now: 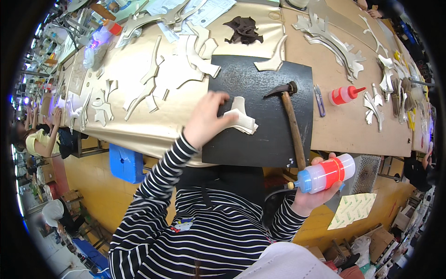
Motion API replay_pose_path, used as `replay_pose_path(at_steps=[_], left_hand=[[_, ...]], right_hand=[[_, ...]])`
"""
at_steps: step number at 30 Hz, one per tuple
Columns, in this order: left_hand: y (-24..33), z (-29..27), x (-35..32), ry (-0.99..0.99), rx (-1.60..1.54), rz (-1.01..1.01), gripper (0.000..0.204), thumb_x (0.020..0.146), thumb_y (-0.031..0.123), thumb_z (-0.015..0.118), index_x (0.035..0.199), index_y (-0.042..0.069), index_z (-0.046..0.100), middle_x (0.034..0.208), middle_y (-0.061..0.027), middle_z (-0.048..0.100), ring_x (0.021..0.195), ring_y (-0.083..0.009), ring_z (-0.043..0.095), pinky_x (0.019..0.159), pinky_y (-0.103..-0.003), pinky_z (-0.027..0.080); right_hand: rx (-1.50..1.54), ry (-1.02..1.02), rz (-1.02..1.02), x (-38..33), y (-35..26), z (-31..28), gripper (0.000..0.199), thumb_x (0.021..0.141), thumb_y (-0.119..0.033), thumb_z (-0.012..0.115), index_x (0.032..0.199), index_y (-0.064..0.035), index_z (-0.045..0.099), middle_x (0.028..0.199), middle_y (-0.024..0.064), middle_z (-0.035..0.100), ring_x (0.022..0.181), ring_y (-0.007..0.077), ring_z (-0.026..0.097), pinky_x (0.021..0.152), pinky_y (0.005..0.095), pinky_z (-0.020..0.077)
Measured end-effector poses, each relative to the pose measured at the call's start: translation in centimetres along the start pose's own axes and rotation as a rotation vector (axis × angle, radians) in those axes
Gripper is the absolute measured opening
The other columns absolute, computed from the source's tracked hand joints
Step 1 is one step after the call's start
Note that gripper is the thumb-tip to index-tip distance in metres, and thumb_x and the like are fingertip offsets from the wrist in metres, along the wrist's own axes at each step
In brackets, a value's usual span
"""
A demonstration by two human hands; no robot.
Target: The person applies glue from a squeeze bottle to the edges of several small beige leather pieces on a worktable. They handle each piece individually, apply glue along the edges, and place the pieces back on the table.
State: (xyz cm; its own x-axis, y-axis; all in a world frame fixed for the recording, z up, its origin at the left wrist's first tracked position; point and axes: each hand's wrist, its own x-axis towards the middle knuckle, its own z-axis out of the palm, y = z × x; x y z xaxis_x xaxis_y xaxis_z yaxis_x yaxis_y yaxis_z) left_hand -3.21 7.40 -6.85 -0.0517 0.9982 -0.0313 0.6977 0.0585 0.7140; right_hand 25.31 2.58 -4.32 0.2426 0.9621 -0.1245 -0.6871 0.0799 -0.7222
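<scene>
My left hand (pixel 203 120), a little blurred, reaches over the left edge of the black mat (pixel 274 149). Its thumb and fingers are apart, with the thumb at the edge of a small stack of cream cut pieces (pixel 242 118); whether it touches them I cannot tell. In my right hand (pixel 310 200), in front of the table edge, is a squeeze bottle (pixel 332 173) with a blue cap and red band, tilted with its nozzle toward the left. A hammer (pixel 291 123) with a wooden handle lies on the mat's right side. One more cream piece (pixel 272 59) rests at the mat's far edge.
Right of the mat lie purple-handled snips (pixel 319 100) and a red-labelled bottle (pixel 346 95). Cream cut pieces (pixel 148 88) spread over the gold-covered table (pixel 153 132). Dark brown scraps (pixel 242 30) lie at the back. A blue stool (pixel 125 162) stands below on the left.
</scene>
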Motion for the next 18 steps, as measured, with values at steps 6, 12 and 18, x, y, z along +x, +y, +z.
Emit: replay_pose_path(at_steps=[6, 12, 18], left_hand=[[-0.5, 3.2, -3.0, 0.229, -0.017, 0.085, 0.034, 0.073, 0.008, 0.07, 0.105, 0.002, 0.057, 0.098, -0.0109, 0.055, 0.091, -0.0299, 0.054, 0.081, -0.037, 0.044], [0.2, 2.3, -4.1, 0.348, -0.08, 0.03, 0.018, 0.075, 0.002, 0.068, 0.084, 0.002, 0.052, 0.1, -0.0132, 0.059, 0.093, -0.0281, 0.059, 0.08, -0.033, 0.047], [1.4, -1.8, -6.3, 0.03, -1.094, -0.246, 0.022, 0.089, 0.0, 0.054, 0.077, 0.009, 0.037, 0.099, -0.0089, 0.059, 0.082, -0.0081, 0.052, 0.07, -0.021, 0.042]], right_hand=[[-0.117, -0.19, -0.036, 0.3, 1.0, 1.8, 0.077, 0.077, -0.056, 0.062, 0.125, -0.001, 0.036, 0.092, 0.0136, 0.056, 0.083, 0.0233, 0.059, 0.06, 0.0276, 0.0518], [-0.146, -0.152, -0.087, -0.6, 1.6, 2.7, 0.077, 0.075, -0.056, 0.065, 0.123, -0.0015, 0.037, 0.09, 0.011, 0.059, 0.082, 0.0268, 0.061, 0.06, 0.0291, 0.0497], [-0.213, -0.114, -0.035, -1.4, 1.0, 2.1, 0.077, 0.078, -0.058, 0.059, 0.124, -0.0017, 0.037, 0.09, 0.0165, 0.058, 0.08, 0.0217, 0.059, 0.061, 0.0274, 0.0504]])
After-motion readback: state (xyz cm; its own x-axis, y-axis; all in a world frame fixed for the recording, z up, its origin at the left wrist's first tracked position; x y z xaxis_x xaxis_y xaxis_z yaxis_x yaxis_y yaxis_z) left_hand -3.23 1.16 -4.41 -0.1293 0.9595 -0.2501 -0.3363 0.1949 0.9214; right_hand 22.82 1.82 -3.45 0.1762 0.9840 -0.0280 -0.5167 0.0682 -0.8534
